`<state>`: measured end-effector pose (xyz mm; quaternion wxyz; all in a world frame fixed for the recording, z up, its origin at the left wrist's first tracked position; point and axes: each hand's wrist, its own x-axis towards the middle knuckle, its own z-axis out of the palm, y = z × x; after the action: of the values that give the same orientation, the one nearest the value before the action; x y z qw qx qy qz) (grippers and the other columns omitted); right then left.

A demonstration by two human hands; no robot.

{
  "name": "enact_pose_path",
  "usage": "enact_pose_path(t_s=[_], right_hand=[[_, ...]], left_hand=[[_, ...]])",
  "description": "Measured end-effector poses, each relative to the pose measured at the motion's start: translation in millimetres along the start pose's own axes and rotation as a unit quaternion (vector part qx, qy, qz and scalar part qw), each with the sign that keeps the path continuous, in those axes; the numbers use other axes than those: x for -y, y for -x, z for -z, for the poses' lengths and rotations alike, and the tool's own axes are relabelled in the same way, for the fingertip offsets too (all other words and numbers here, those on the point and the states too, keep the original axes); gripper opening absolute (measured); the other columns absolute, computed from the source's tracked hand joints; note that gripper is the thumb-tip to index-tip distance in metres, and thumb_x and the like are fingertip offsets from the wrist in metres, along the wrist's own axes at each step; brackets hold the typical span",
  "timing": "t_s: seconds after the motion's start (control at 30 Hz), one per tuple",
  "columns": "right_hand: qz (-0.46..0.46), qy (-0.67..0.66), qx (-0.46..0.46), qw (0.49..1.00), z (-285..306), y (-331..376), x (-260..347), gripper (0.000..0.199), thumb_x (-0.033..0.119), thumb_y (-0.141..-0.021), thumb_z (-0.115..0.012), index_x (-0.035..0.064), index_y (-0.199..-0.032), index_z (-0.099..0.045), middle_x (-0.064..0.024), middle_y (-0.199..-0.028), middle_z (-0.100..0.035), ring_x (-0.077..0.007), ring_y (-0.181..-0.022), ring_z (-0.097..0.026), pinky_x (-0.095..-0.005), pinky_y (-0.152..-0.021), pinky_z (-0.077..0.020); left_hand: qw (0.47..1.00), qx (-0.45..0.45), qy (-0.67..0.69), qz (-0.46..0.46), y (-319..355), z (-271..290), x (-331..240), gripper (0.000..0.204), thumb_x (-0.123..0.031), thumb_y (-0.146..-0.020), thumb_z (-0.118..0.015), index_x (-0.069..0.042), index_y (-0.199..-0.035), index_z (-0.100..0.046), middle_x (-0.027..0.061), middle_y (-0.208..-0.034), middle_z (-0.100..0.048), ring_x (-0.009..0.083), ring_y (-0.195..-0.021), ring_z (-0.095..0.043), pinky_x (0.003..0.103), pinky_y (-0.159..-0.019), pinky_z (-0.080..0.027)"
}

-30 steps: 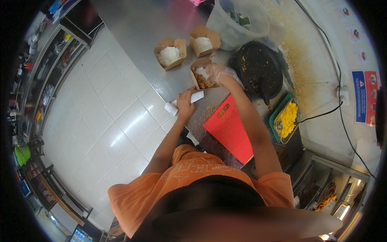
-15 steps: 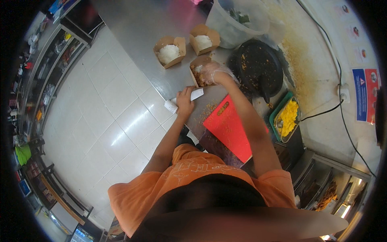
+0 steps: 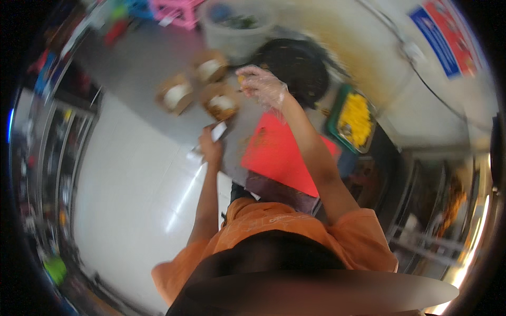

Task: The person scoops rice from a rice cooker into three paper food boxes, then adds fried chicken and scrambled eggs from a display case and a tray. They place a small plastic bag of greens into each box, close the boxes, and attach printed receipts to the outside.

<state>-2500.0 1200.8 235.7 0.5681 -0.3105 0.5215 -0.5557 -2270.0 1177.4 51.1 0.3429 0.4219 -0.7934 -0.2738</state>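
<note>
My left hand [image 3: 212,147] is closed round a folded white paper slip [image 3: 219,131] at the counter's edge, just below the nearest brown paper box [image 3: 213,88]. That box holds white rice with brown crumbly food along its near side. My right hand [image 3: 262,84], in a clear plastic glove, hovers to the right of this box. Its fingers are bent round a small orange-brown bit of food [image 3: 241,80], blurred by motion. Two more paper boxes of white rice stand close by, the left box [image 3: 163,96] and the rear box [image 3: 203,56].
A black mortar-like bowl [image 3: 311,73] lies beyond my right hand. Closer in is a red cutting board [image 3: 295,160] with crumbs. A green-edged tray [image 3: 338,108] of yellow food sits by the wall. A translucent tub [image 3: 232,45] and pink basket [image 3: 176,11] stand at the back.
My right hand has lifted out of the nearest box and moved to its right, uncovering the rice and brown food. The whole view has turned. My left hand keeps the paper slip.
</note>
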Motion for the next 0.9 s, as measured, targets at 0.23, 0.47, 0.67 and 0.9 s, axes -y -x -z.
enact_pose_path(t_s=[0.23,0.47,0.67,0.9], right_hand=[[0.356,-0.101,-0.144,0.918,129,299,164,0.028,0.024,-0.086,-0.067,0.0103,-0.110,-0.060,-0.0046,-0.100,-0.061,-0.0150,-0.091,-0.057,-0.0281,-0.080,-0.0496],[0.158,0.524,-0.738,0.394,230,649,295,0.024,0.025,-0.088,-0.059,0.0067,-0.103,-0.063,-0.0036,-0.091,-0.063,-0.0154,-0.080,-0.060,-0.0315,-0.072,-0.0496],[-0.323,0.607,-0.700,0.193,350,844,361,0.018,0.021,-0.091,-0.052,0.0069,-0.095,-0.061,-0.0050,-0.081,-0.061,-0.0149,-0.069,-0.058,-0.0329,-0.059,-0.0480],[-0.307,0.588,-0.701,0.262,401,871,362,0.020,0.023,-0.091,-0.053,0.0067,-0.102,-0.058,-0.0062,-0.089,-0.059,-0.0159,-0.076,-0.057,-0.0327,-0.064,-0.0478]], left_hand=[[0.982,-0.182,0.043,0.035,31,14,46,0.046,-0.004,-0.079,-0.060,0.001,-0.125,-0.051,0.0186,-0.121,-0.056,0.0326,-0.112,-0.053,0.043,-0.100,-0.039],[0.930,-0.237,-0.281,-0.026,93,42,94,0.041,-0.020,-0.099,-0.046,-0.008,-0.138,-0.044,0.0173,-0.122,-0.054,0.0292,-0.105,-0.058,0.035,-0.092,-0.047],[0.906,-0.186,-0.378,-0.050,120,39,29,0.038,-0.015,-0.098,-0.045,-0.003,-0.134,-0.046,0.0195,-0.116,-0.057,0.0303,-0.104,-0.058,0.036,-0.091,-0.047],[0.937,-0.231,-0.262,-0.017,126,49,-14,0.036,-0.016,-0.097,-0.047,0.001,-0.129,-0.048,0.0203,-0.111,-0.060,0.0302,-0.101,-0.059,0.037,-0.090,-0.048]])
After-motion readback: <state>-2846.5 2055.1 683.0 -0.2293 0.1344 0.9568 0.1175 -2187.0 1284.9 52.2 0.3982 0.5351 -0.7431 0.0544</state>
